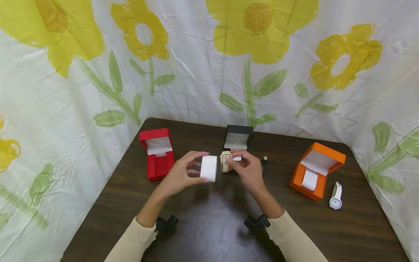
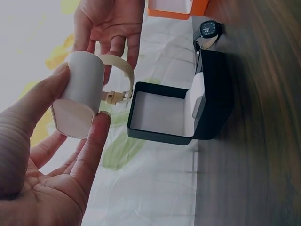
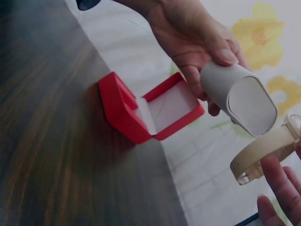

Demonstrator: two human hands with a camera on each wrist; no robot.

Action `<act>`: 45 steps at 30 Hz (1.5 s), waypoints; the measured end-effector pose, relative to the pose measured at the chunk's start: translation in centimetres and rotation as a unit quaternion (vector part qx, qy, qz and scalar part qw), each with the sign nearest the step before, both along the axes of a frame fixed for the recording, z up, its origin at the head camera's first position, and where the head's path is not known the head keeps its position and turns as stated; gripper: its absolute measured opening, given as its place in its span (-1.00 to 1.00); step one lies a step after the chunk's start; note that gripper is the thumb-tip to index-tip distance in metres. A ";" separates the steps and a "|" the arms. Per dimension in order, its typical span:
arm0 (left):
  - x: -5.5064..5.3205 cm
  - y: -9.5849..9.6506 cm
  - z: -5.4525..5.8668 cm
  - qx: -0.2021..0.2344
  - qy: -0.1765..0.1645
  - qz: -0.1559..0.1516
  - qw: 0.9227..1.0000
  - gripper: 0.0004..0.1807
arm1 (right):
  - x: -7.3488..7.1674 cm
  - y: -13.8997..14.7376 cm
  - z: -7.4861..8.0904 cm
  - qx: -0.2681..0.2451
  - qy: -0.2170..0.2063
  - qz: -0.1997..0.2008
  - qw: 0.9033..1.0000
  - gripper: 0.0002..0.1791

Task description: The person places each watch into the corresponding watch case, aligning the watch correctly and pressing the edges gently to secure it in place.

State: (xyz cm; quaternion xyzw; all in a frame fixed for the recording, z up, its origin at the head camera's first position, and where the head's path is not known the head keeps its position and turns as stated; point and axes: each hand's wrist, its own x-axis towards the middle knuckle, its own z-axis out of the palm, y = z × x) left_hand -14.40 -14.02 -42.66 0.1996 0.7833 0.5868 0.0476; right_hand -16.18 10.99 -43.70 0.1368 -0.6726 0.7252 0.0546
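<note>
My left hand (image 1: pixel 181 173) pinches a white watch cushion (image 1: pixel 208 168) between thumb and fingers, held up over the table. Close to its right, my right hand (image 1: pixel 246 167) holds a cream wristwatch (image 1: pixel 225 160) by its square case. The watch's strap (image 3: pixel 254 157) is buckled into a loop, with the cushion's end facing it in the right wrist view. Left of the hands, a red watch box (image 1: pixel 160 165) stands with its lid raised; no cushion sits in its compartment. A black watch box (image 2: pixel 214 94), also with its lid up, is behind the right hand.
An orange watch box (image 1: pixel 309 174), lid up and a white cushion (image 1: pixel 309 180) inside, stands at the right. Beside it lies a white watch (image 1: pixel 335 196). A dark watch (image 2: pixel 209 30) lies near the black box. A flowered curtain (image 1: pixel 196 91) hangs around the table (image 1: pixel 209 225).
</note>
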 end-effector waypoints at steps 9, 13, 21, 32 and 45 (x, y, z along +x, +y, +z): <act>0.2 0.4 0.2 0.013 0.000 -0.015 1.000 -0.18 | 0.2 0.2 0.1 0.011 -0.006 0.015 1.000 -0.80; 0.1 0.5 0.1 0.011 0.003 -0.018 1.000 -0.18 | 0.3 0.2 0.1 0.006 -0.011 0.042 0.999 -0.82; 0.0 0.7 0.0 0.003 0.007 -0.023 1.000 -0.19 | 0.5 0.1 0.3 0.006 -0.012 0.057 0.998 -0.83; 0.1 1.2 0.3 -0.003 0.023 -0.007 1.000 -0.19 | 1.0 -0.2 0.7 -0.004 -0.017 0.065 0.998 -0.83; 0.2 1.4 0.1 -0.021 0.042 0.027 0.999 -0.19 | 1.4 -0.2 1.2 0.102 -0.029 0.038 0.994 -0.82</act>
